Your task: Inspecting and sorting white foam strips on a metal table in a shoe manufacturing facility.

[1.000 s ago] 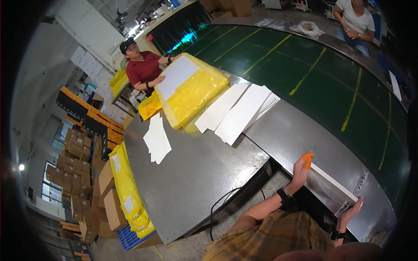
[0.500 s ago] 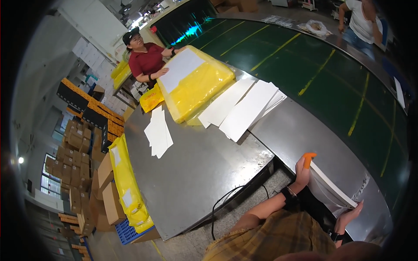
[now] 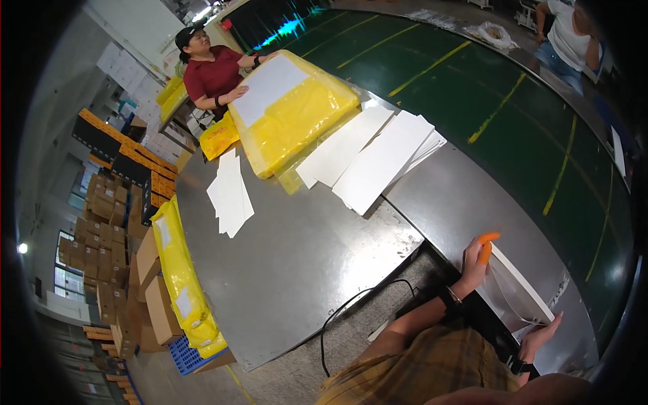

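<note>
White packet [image 3: 525,283] has turned between both hands' fingers [image 3: 484,254] [image 3: 551,328].

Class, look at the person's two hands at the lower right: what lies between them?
In the head view, a flat white-edged item spans the stretch between the left hand and the right hand, one at each end.

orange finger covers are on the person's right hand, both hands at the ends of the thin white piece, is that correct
Wrong hand: the head view shows the orange finger covers on the left hand. It and the right hand are at the ends of the thin white piece.
</note>
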Motion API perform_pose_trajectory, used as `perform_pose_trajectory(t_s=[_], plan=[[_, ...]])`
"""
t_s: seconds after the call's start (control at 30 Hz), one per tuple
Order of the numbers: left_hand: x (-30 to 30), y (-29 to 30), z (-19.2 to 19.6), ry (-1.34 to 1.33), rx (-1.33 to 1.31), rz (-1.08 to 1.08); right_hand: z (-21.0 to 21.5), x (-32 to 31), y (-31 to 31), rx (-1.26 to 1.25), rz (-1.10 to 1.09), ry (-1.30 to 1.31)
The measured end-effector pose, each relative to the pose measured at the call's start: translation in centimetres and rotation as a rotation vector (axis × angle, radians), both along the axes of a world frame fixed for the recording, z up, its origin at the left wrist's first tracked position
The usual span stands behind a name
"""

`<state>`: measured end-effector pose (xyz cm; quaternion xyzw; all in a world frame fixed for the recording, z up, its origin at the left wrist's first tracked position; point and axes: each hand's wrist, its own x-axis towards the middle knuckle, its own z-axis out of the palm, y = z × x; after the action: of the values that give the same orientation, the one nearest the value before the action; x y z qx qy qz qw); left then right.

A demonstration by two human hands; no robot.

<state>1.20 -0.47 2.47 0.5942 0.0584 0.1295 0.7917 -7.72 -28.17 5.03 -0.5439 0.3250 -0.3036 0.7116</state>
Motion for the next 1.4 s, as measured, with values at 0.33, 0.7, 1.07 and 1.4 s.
perform_pose_trajectory(t_s=[0.33, 0.7, 1.07, 1.4], plan=[[-0.2, 1.6, 0.0, -0.132, 0.287, 0.08, 0.9, 0.2, 0.3, 0.074, 0.068, 0.004], [-1.0, 2.2, 2.0, -0.283, 0.304, 0.192, -0.5, -0.3, -1.7, 0.045, 0.117, 0.01], [-1.0, 2.3, 2.2, -0.317, 0.416, 0.325, -1.7, -0.9, -3.1, 0.001, 0.115, 0.034], [-0.3, 1.5, 1.1, -0.281, 0.346, 0.313, -1.4, -0.7, -1.0, -0.055, 0.104, -0.027]])
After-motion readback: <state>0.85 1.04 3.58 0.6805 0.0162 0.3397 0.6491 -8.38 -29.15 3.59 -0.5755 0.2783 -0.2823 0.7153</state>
